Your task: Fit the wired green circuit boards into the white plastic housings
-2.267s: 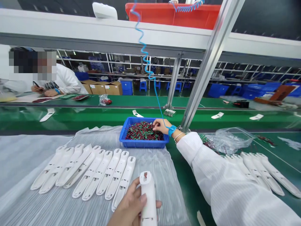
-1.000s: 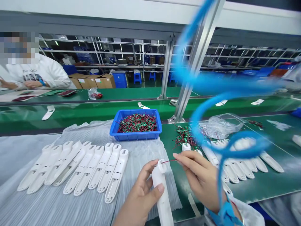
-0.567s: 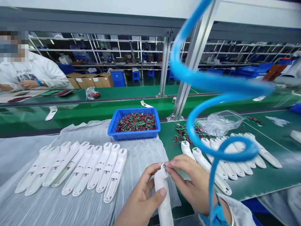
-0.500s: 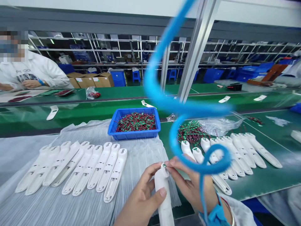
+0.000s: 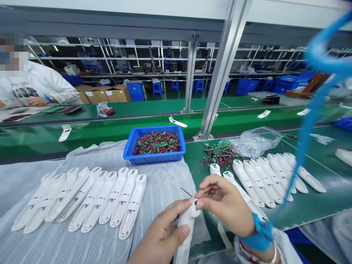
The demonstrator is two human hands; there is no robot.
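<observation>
White plastic handle (image 5: 187, 223) lies gripped in the left hand (image 5: 162, 238) at lower centre, fingers wrapped around it. Right hand (image 5: 225, 201) sits just beside, fingertips (image 5: 200, 195) pinched together on a red wire (image 5: 187, 192) at the handle's top. Above stands a blue tray (image 5: 129, 154) of wires.

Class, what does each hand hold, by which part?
The left hand grips a white plastic housing around its body; the right hand pinches a red-wired green board at the housing's top.
</observation>
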